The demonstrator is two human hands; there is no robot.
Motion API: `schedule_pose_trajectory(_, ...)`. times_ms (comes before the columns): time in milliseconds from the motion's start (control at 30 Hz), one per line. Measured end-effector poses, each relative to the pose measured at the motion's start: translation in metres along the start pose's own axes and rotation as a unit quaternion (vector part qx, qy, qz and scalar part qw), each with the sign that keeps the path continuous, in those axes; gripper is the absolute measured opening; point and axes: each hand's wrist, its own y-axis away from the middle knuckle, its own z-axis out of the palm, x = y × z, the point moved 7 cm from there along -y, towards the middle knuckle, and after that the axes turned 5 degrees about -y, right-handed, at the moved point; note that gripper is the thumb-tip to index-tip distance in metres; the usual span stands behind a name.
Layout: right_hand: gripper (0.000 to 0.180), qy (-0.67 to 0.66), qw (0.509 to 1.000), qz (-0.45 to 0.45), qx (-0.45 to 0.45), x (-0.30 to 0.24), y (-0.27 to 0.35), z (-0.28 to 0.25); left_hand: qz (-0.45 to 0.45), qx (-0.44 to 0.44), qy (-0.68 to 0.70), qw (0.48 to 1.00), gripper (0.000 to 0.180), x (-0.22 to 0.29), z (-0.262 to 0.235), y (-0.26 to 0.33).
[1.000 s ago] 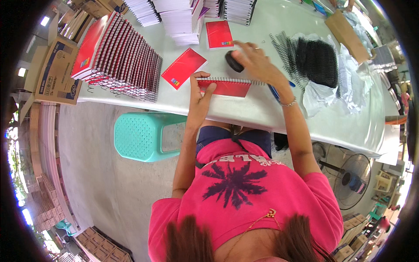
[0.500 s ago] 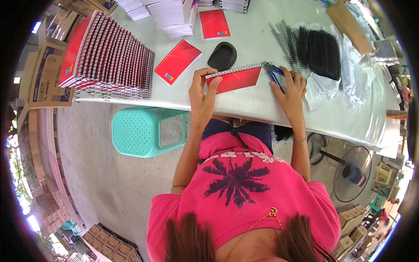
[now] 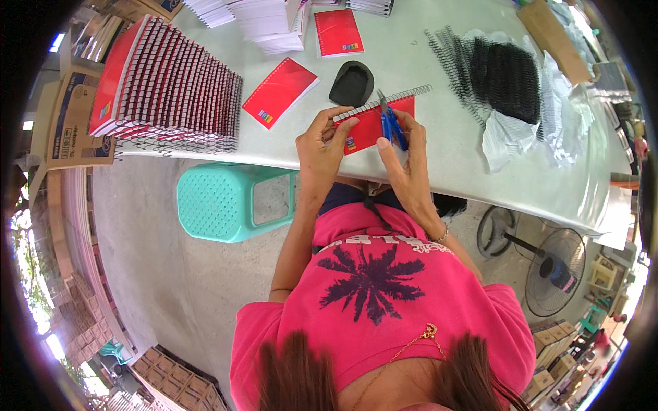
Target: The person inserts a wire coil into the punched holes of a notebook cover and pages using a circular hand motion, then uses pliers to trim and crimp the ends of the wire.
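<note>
- Note rounded black pad [image 3: 351, 83] just beyond red notebook [image 3: 368, 129].
- Note ridged, coil-bound stack [image 3: 175, 89] at left; wiry black coils [image 3: 504, 82], crumpled white paper [image 3: 508, 144] at right.
- Clamping notebook in left hand [image 3: 322, 142], between thumb and fingers, over table [image 3: 459, 152].
- Holding blue-handled pliers [image 3: 391, 130] between thumb and fingers of right hand [image 3: 410, 164].

1 turquoise stool [image 3: 214, 203] and 1 fan [image 3: 554, 270], well apart

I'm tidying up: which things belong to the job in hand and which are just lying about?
Likely job things: held red rectangular notebook; blue-handled metal pliers; black spiral coils.
Seemingly lying about: turquoise plastic stool; brown cardboard box; round caged fan.
</note>
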Motion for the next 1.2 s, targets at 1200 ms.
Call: schedule_pose_trajectory(1200,0.066,0.134,0.988,-0.069,-0.037,-0.013,0.016,0.018,-0.001,0.030,-0.003,1.000,0.020,-0.009,-0.013,0.002)
